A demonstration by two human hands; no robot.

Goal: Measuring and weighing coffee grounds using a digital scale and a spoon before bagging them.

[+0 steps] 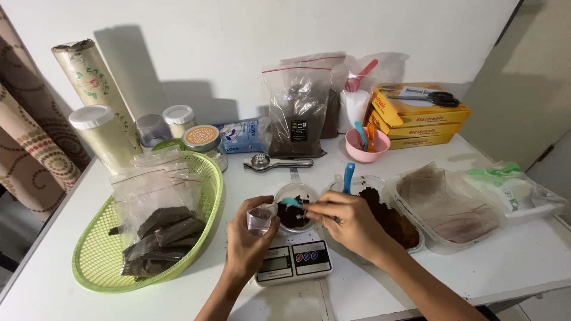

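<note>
Scooping from above, you are working the small blue spoon (291, 203) into the dark powder in the clear cup (295, 207) on the kitchen scale (292, 260); keep the strokes shallow so the cup is not tipping. Your right hand (348, 220) is pinching the spoon, fingers closed on it. Just left of it, your left hand (250, 244) is curling around a small clear bag (260, 220), thumb and fingers clamped on its sides.

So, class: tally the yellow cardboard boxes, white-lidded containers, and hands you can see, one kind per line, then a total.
Yellow cardboard boxes: 3
White-lidded containers: 2
Hands, left hand and right hand: 2
Total: 7
</note>
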